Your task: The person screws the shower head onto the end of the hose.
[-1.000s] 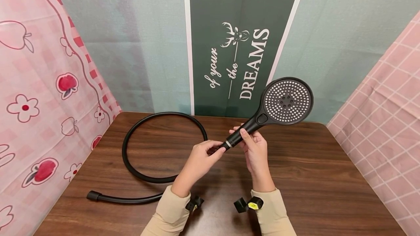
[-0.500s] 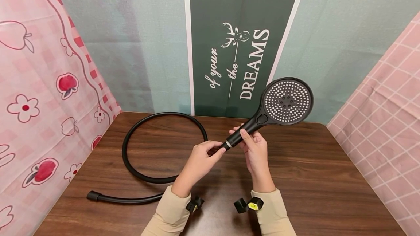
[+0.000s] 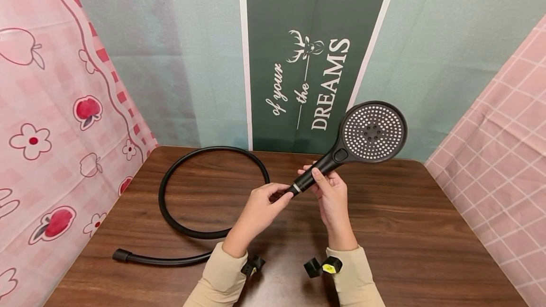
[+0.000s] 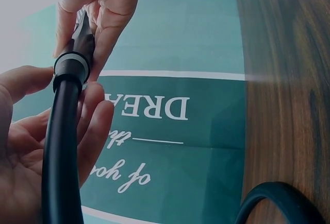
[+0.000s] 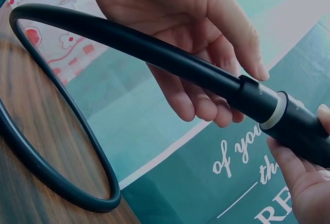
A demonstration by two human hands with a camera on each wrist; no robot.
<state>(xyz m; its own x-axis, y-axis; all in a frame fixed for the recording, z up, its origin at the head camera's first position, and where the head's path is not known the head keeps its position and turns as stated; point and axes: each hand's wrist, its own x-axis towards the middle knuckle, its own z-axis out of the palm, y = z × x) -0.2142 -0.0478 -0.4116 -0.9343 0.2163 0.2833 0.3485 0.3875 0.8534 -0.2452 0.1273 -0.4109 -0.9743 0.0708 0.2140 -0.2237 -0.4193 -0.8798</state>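
A black shower head [image 3: 374, 131] with a round face of pale nozzles is held above the table, tilted up to the right. My right hand [image 3: 332, 195] grips its handle, thumb on top. At the handle's lower end my left hand [image 3: 266, 207] pinches the collar [image 5: 250, 92] of a black shower hose [image 5: 170, 59] between thumb and fingers. A pale ring [image 5: 277, 109] shows between collar and handle. The collar and handle are in line; whether they are threaded together is hidden. In the head view, the left hand covers part of the hose.
The hose loops over the left side of the wooden table [image 3: 405, 231], its free end [image 3: 122, 254] lying at the front left. Behind stands a green curtain [image 3: 204, 60] with white lettering. Pink cloths [image 3: 55, 169] flank both sides.
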